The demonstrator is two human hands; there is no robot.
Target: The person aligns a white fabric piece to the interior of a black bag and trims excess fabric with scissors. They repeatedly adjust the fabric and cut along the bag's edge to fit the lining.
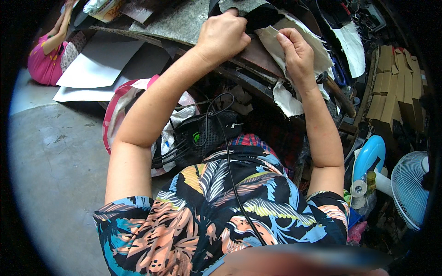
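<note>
My right hand [297, 56] pinches the edge of a cream cloth piece [306, 39] with frayed edges, thumb on top. My left hand [223, 36] is closed, knuckles up, over the worktable. Its fingertips are hidden, so what it grips cannot be made out. Black material [263, 17] lies between the two hands, and some more shows just beyond the left one. Under them is a worktable with a grey speckled top [177, 26] and a brown board [260, 60] at its near edge. A torn cream scrap [287, 99] hangs below my right wrist.
White sheets [99, 64] stick out left of the table. A dark bag with cables [198, 133] lies by my lap. At the right are folded cardboard [386, 87], a fan [411, 188] and a blue round object [370, 156]. Another person in pink [46, 62] sits far left.
</note>
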